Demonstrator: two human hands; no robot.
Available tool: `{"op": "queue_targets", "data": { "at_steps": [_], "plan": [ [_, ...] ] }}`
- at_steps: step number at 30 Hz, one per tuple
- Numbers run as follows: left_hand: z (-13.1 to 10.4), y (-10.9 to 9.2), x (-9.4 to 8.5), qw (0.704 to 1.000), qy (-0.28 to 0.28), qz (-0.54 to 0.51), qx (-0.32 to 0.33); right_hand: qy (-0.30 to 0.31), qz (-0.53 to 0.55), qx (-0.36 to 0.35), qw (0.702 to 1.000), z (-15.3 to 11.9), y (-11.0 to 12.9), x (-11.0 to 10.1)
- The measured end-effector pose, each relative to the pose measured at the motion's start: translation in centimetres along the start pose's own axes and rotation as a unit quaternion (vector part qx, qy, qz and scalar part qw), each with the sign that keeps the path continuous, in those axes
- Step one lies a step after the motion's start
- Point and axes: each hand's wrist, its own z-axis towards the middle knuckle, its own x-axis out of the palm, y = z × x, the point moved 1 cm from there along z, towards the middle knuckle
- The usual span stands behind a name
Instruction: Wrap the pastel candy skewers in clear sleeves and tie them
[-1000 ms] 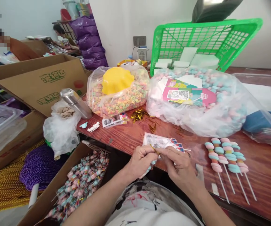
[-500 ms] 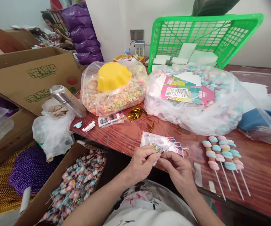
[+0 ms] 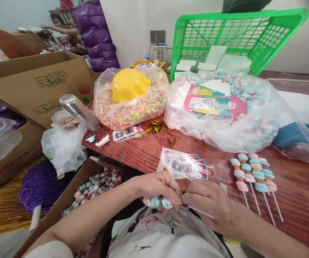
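My left hand [image 3: 163, 189] is closed around a marshmallow skewer [image 3: 155, 202], pink and blue, just off the table's front edge. Its white stick points right, passing below my right hand [image 3: 206, 199]. The fingers of that hand are pinched at a gold twist tie [image 3: 183, 190] where the stick meets the marshmallows; the fingertips are partly hidden. Printed clear bags [image 3: 182, 163] lie fanned out just beyond my hands. Several unwrapped marshmallow skewers [image 3: 256, 173] rest side by side on the right of the table. Loose gold twist ties [image 3: 155, 127] are heaped farther back.
A bag of ring candies [image 3: 133, 111] and a large bag of marshmallows [image 3: 251, 125] stand behind, before a green basket [image 3: 174, 53]. Left are a steel flask [image 3: 81, 114] and cardboard boxes [image 3: 60, 79]. A box below holds skewers [image 3: 97, 190]. Another person [image 3: 65, 30] sits far back.
Both hands have come lower and nearer my body. My right hand has turned back-up over the stick, and the skewer now shows beneath my left hand. The far person's arm is stretched out.
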Motion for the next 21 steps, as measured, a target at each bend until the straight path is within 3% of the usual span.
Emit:
{"op": "queue_targets", "data": {
  "at_steps": [6,13,18,21],
  "plan": [
    [-0.1,-1.6,-0.1,0.991,0.077,0.111,-0.015,0.042,-0.004,-0.040,0.998,0.4,0.8,-0.9],
    [-1.5,-3.8,0.7,0.991,0.110,0.070,-0.040,-0.024,-0.037,-0.100,0.994,-0.5,-0.7,0.1],
    [-4.3,-5.2,0.2,0.986,0.084,0.145,-0.016,-0.050,-0.070,-0.231,0.969,3.0,-0.5,0.4],
    [-6.4,-5.6,0.2,0.947,-0.016,0.317,0.050,-0.061,-0.098,-0.275,0.954,5.3,-0.4,1.3]
  ]
}}
